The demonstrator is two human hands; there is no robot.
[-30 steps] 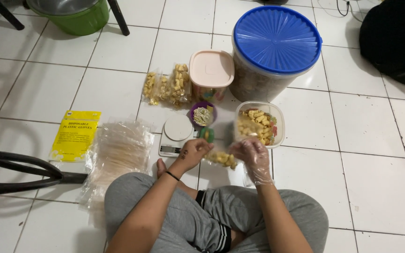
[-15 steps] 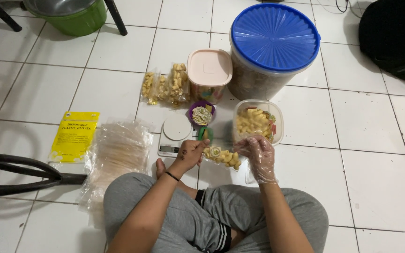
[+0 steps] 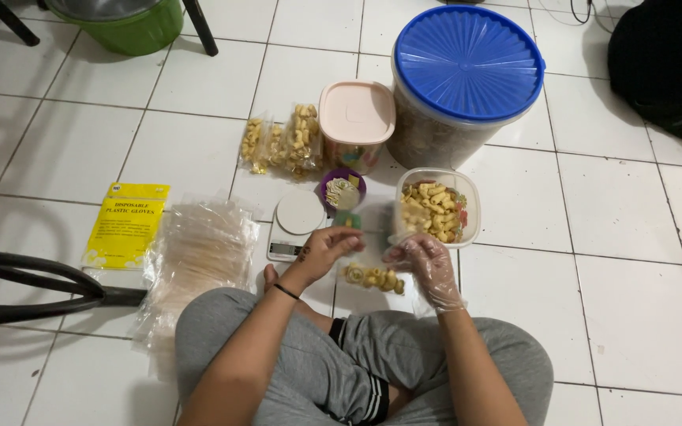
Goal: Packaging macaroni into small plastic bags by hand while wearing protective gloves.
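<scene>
Left hand (image 3: 324, 251) bare, small dark mark on its back; thin black band at the wrist. Right hand (image 3: 428, 264) in a clear, crinkled disposable plastic glove. Forearms uncovered. Grey trousers, black-and-white striped trim.

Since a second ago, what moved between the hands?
The small clear bag of yellow snacks now hangs upright between both hands, its top held up by the left hand and gloved right hand; half a second ago it lay sideways. The scale, open tub and stacked bags stayed put.
</scene>
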